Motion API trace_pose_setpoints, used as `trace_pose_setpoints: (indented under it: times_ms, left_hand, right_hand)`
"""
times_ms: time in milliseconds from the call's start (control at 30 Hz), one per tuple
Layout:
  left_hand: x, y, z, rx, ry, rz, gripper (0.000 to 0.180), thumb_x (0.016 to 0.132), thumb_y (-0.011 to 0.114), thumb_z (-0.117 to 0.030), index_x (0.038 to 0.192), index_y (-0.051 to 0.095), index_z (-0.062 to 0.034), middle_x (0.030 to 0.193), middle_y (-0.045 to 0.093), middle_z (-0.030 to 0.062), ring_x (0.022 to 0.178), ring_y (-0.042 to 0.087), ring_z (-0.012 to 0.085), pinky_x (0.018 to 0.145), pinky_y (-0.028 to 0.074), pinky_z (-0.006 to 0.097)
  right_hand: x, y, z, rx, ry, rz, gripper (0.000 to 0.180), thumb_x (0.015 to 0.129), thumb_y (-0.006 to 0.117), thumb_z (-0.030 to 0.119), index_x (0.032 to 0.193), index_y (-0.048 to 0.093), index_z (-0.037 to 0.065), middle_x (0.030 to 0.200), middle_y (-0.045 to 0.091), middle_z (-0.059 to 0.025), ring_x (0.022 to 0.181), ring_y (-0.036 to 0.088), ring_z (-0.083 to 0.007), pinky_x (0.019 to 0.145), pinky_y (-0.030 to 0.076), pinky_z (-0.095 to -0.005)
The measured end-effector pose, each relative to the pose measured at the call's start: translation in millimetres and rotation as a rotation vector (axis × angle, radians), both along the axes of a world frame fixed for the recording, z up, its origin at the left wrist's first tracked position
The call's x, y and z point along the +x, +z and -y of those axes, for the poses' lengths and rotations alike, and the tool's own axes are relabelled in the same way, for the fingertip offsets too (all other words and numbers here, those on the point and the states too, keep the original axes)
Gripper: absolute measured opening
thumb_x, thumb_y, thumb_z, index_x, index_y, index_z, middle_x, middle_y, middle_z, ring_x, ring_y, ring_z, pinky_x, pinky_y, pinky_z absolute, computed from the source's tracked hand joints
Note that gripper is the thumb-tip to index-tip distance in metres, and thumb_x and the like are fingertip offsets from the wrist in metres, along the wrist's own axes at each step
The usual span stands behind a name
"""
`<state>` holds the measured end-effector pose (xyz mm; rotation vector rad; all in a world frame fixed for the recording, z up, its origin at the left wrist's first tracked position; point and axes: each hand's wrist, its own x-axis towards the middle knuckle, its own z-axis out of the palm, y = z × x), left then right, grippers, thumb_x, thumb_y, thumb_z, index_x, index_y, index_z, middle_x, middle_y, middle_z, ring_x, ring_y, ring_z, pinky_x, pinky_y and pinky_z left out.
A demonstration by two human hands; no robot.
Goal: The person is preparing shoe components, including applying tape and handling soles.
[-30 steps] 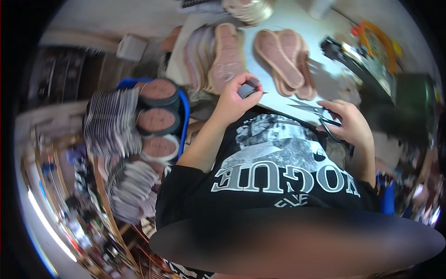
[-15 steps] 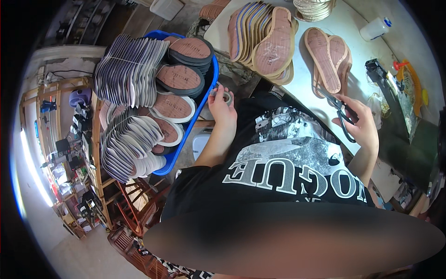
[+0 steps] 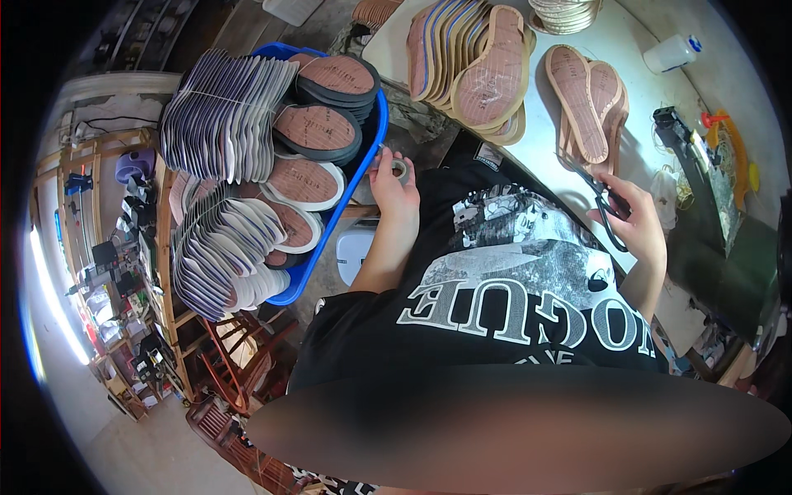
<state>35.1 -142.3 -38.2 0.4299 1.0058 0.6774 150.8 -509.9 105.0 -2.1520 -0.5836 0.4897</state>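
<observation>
My left hand (image 3: 391, 195) is closed round a small grey roll of tape (image 3: 402, 171), beside the rim of the blue tub (image 3: 373, 161). In my right hand (image 3: 642, 219) are black-handled scissors (image 3: 601, 193), the blades pointing up and to the left over the table edge. Just beyond the blade tips lies a small pile of tan-rimmed shoe soles (image 3: 576, 103) with brown woven-looking tops. Left of it on the table leans a larger stack of similar soles (image 3: 487, 82). Bundled white-edged soles (image 3: 227, 115) and dark-rimmed soles (image 3: 318, 130) fill the tub.
The white table (image 3: 540, 148) also bears a white bottle (image 3: 672, 53), a coil of pale bands (image 3: 565, 15) and a black tool (image 3: 672, 124) near an orange-yellow object (image 3: 730, 148). A white stool (image 3: 353, 254) stands below the tub. Wooden shelving (image 3: 169, 272) and a red-brown chair (image 3: 223, 363) are at left.
The whole view has shifted slightly. Both hands keep their holds and have barely moved; the scissors still point at the small pile of soles.
</observation>
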Motion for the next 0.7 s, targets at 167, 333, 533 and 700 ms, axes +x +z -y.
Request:
trace_pose_setpoints:
  times_ms: [167,333,533,700]
  left_hand:
    - [-4,-8,-6,0.000,0.022,0.028,0.019,0.093,0.072,-0.008,0.100,0.058,-0.0184,0.101,0.064,-0.0035,0.091,0.061,0.0121,0.084,0.051,0.036]
    - [-1,-15,-11,0.005,0.038,0.015,0.018,0.093,0.074,-0.011,0.101,0.059,-0.0187,0.099,0.065,-0.0039,0.090,0.061,0.0116,0.084,0.051,0.035]
    - [3,-19,-15,0.013,0.027,-0.017,0.022,0.092,0.078,-0.019,0.103,0.059,-0.0184,0.097,0.064,-0.0041,0.086,0.062,0.0118,0.083,0.051,0.035]
    - [14,-15,-9,0.039,-0.015,-0.165,0.031,0.090,0.081,-0.031,0.106,0.058,-0.0170,0.097,0.063,-0.0024,0.086,0.061,0.0113,0.076,0.051,0.032]
  right_hand:
    - [4,-3,-2,-0.019,0.032,-0.054,0.055,0.074,0.086,0.016,0.123,0.066,-0.001,0.088,0.064,-0.0080,0.067,0.048,-0.0110,0.062,0.043,-0.0266]
    - [5,-4,-2,-0.030,0.042,-0.025,0.055,0.074,0.086,0.015,0.123,0.066,-0.001,0.088,0.065,-0.0083,0.067,0.047,-0.0116,0.063,0.044,-0.0268]
    - [2,-3,-4,-0.016,0.028,-0.049,0.055,0.074,0.086,0.015,0.123,0.067,-0.001,0.087,0.064,-0.0082,0.067,0.048,-0.0121,0.063,0.044,-0.0271]
    - [-2,-9,1,-0.004,-0.005,-0.063,0.054,0.073,0.085,0.012,0.122,0.067,-0.001,0.084,0.063,-0.0092,0.066,0.048,-0.0124,0.062,0.043,-0.0272]
